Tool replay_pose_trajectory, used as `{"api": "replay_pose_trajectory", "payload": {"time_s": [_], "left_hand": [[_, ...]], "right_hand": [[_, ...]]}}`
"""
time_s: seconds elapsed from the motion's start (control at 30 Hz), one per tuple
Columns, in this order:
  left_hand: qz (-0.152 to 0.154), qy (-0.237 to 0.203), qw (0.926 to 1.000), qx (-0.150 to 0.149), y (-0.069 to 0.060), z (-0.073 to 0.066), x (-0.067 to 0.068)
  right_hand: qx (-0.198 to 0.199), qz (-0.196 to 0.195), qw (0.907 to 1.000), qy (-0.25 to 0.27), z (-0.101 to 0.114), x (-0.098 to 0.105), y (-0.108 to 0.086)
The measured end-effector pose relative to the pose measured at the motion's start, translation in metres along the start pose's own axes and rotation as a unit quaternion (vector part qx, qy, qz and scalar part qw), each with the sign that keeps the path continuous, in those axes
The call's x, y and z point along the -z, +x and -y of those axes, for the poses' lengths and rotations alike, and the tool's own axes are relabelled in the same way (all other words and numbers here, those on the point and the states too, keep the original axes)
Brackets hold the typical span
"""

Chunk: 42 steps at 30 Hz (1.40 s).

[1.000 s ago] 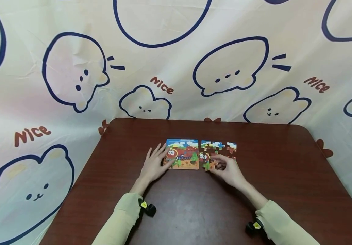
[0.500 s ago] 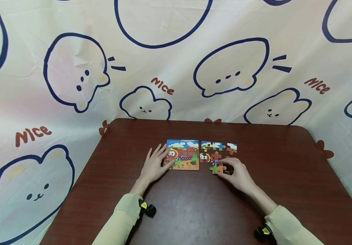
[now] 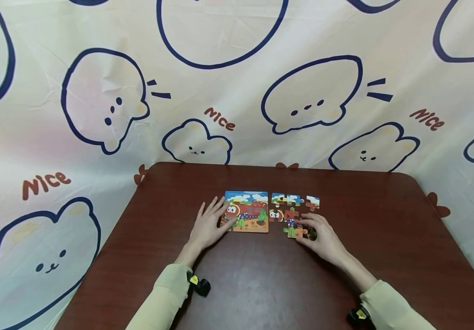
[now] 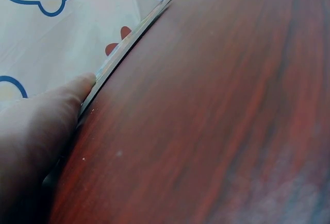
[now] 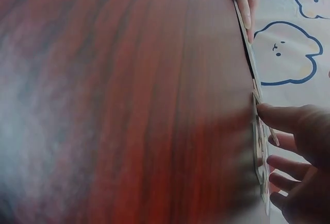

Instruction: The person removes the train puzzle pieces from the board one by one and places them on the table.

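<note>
A square picture board [image 3: 255, 199] with a red cartoon train scene lies flat on the table. My left hand [image 3: 207, 225] rests on its left edge with fingers spread. My right hand [image 3: 325, 239] pinches a jigsaw piece [image 3: 292, 233] with a green cactus and orange sand, just below the red middle piece [image 3: 291, 213]. In the right wrist view, the thumb and a finger hold a thin piece [image 5: 275, 137] tilted up. To its left lies a round red-faced train piece [image 3: 275, 215]. Pieces beneath the right hand are partly hidden.
Above these lie blue-sky pieces [image 3: 293, 200], with another cloud piece [image 3: 313, 201] separate at the right. The brown wooden table [image 3: 245, 284] extends around everything. A cloth printed with cartoon outlines [image 3: 245, 91] hangs behind the table.
My right hand has moved right with the cactus piece, from below the train-face piece to below the red middle piece. The left hand keeps its place on the board.
</note>
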<state>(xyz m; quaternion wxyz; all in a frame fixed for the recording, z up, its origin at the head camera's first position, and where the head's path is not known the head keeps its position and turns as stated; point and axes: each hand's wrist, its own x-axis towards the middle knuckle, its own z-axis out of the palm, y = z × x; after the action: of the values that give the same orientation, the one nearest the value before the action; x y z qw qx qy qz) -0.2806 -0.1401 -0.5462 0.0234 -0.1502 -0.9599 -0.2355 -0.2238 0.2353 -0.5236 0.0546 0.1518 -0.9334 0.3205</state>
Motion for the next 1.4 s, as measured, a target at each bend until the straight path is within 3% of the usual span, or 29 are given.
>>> {"api": "replay_pose_trajectory", "payload": {"time_s": [0.17, 0.5, 0.73, 1.07, 1.4], "left_hand": [[-0.002, -0.002, 1.0000, -0.001, -0.001, 0.000, 0.000], [0.000, 0.002, 1.0000, -0.001, 0.000, 0.000, -0.001], [-0.006, 0.006, 1.0000, -0.005, 0.001, -0.002, 0.001], [-0.011, -0.003, 0.9999, -0.006, -0.001, -0.001, 0.001], [-0.053, -0.039, 0.9976, -0.018, -0.002, 0.001, 0.000]], "right_hand": [[-0.002, 0.010, 0.9999, -0.004, -0.003, -0.001, -0.001], [0.028, -0.021, 0.9994, 0.004, -0.010, -0.006, -0.002], [0.005, -0.002, 1.0000, -0.003, 0.002, 0.000, 0.005], [0.024, -0.006, 0.9996, 0.012, 0.018, -0.006, 0.022], [0.006, -0.003, 0.9937, 0.112, 0.042, -0.024, 0.051]]}}
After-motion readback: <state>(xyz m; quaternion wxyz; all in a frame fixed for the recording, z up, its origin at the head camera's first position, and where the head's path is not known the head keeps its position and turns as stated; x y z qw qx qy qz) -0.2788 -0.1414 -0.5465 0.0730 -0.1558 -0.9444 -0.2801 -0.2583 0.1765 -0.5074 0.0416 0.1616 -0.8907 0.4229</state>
